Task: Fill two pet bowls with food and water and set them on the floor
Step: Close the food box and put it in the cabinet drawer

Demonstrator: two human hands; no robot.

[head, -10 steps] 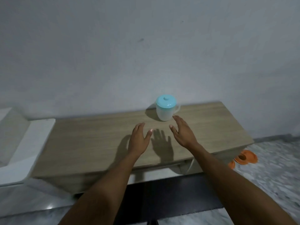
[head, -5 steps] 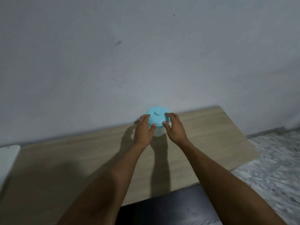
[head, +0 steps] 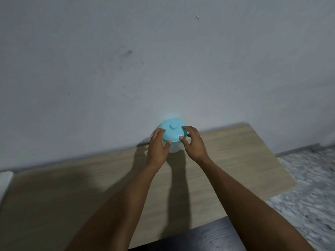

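Observation:
A translucent white jug (head: 174,148) with a round turquoise lid (head: 172,130) stands on the wooden table (head: 235,160) close to the wall. My left hand (head: 157,145) wraps the jug's left side, thumb on its front under the lid's rim. My right hand (head: 194,142) holds the lid's right edge, fingertips on top and thumb at the rim. The jug's handle is hidden behind my right hand. No pet bowl is in view.
A pale grey wall (head: 163,60) rises right behind the jug. Speckled stone floor (head: 308,187) lies beyond the table's right edge. A dark surface (head: 199,238) shows below the table's near edge. A white object's corner (head: 4,180) sits at far left.
Both hands reached forward from above the table and closed on the jug and its lid. The view moved in and tilted up, so the orange things on the floor left the frame.

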